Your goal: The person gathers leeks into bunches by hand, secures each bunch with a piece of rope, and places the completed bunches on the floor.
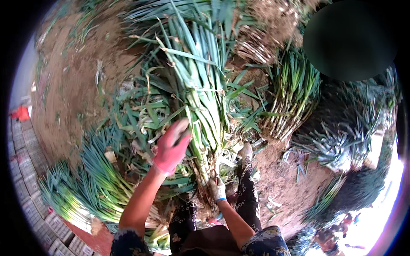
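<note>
Camouflage sleeves (267, 242), right hand (218, 189) on leek bundle (206, 113)

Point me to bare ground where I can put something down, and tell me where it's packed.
Bare soil at upper left, between the grey blocks and the leaf litter. Another patch, with scraps, between the right leg and the green-onion pile at right. Crowded: around the left hand and right hand, where the large bundle and leaf litter cover the ground.
</note>
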Demonstrator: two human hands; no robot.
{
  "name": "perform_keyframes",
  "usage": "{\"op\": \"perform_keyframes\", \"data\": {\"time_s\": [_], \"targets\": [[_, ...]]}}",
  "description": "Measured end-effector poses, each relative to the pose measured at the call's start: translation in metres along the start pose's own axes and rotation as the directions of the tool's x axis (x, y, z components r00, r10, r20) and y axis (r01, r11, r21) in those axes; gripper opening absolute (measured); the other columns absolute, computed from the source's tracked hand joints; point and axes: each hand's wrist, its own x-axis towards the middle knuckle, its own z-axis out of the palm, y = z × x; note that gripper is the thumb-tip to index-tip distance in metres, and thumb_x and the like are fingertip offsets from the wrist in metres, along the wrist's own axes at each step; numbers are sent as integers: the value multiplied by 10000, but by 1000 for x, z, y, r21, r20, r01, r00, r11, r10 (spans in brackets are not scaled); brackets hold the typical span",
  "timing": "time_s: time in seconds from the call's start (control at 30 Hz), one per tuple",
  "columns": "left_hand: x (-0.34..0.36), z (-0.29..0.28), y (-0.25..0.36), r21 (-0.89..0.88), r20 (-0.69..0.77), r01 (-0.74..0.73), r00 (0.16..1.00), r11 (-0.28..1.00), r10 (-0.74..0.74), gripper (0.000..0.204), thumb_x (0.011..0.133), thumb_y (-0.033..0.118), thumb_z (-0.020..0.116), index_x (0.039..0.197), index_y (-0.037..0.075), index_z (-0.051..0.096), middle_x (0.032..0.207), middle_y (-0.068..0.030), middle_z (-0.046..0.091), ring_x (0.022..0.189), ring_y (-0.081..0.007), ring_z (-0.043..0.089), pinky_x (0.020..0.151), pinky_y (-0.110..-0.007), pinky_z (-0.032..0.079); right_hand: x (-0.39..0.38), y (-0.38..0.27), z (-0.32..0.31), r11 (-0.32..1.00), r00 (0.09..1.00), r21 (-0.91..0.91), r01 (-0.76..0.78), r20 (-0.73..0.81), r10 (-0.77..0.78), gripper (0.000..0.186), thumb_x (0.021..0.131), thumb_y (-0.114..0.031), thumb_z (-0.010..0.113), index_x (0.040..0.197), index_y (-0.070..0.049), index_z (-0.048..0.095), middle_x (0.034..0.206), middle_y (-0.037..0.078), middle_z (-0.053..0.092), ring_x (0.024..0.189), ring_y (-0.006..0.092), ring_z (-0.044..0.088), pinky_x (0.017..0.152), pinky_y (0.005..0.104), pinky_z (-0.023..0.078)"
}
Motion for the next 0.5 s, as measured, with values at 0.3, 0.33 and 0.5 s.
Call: {"op": "perform_keyframes", "data": {"time_s": [0.3, 0.33, 0.5], "targets": [[206, 77, -78, 925, 178, -167, 984, 340, -1, 413, 844, 152, 489, 1238, 28, 497, 1311, -258, 476, 1167, -401, 504, 990, -445, 408, -16, -20, 20, 954, 949, 0, 301, -95, -299, 396, 836, -171, 635, 1189, -20, 535, 990, 198, 634, 915, 279, 611, 822, 365, 484], [205, 89, -73, 937, 176, -145, 982, 319, -71, 412, 841, 178, 479, 1226, 34, 505, 1263, -264, 518, 1135, -405, 527, 967, -457, 416, -19, -22, 11, 994, 993, -24, 108, -49, -109, 393, 830, -179, 635, 1181, -29, 542, 1054, 230, 622, 973, 351, 616, 863, 394, 476], [191, 81, -31, 963, 147, -80, 956, 257, -253, 348, 838, 311, 581, 1074, 57, 612, 962, -216, 645, 900, -361, 608, 790, -405, 468, -20, -20, 10, 968, 996, 240, 78, -52, -68, 371, 839, -195, 642, 1150, -12, 557, 896, 149, 633, 798, 196, 609, 716, 314, 488]]}}
